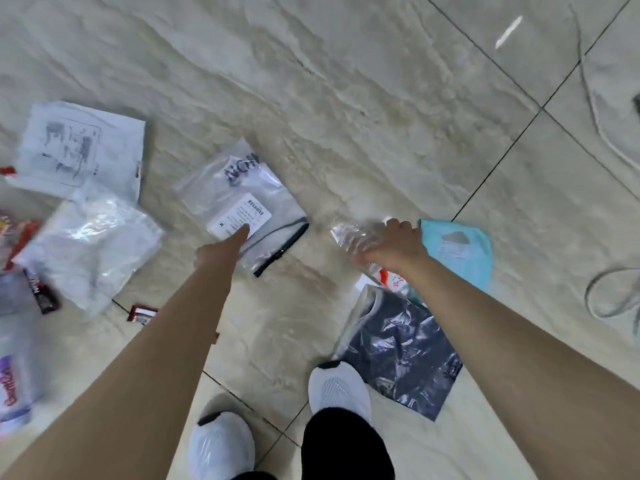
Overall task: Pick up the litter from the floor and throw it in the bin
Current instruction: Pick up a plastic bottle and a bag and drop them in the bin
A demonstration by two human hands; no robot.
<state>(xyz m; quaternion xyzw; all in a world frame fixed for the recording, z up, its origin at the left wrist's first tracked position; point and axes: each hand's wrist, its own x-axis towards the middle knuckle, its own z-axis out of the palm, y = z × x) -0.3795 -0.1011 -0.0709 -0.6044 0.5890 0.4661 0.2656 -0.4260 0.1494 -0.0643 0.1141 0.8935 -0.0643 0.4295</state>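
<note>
Litter is scattered over the tiled floor. A clear zip bag with a white label lies in the middle; my left hand reaches over its near edge, fingertips touching the label, holding nothing. My right hand is closed on a crumpled clear plastic wrapper, beside a light blue mailer bag. Below it lie a dark shiny plastic bag and a red-and-white wrapper. No bin is visible.
At the left lie a white printed bag, a crumpled clear bag, red snack wrappers, a dark wrapper and a printed plastic pack. A grey cord loops at the right. My white shoes stand below.
</note>
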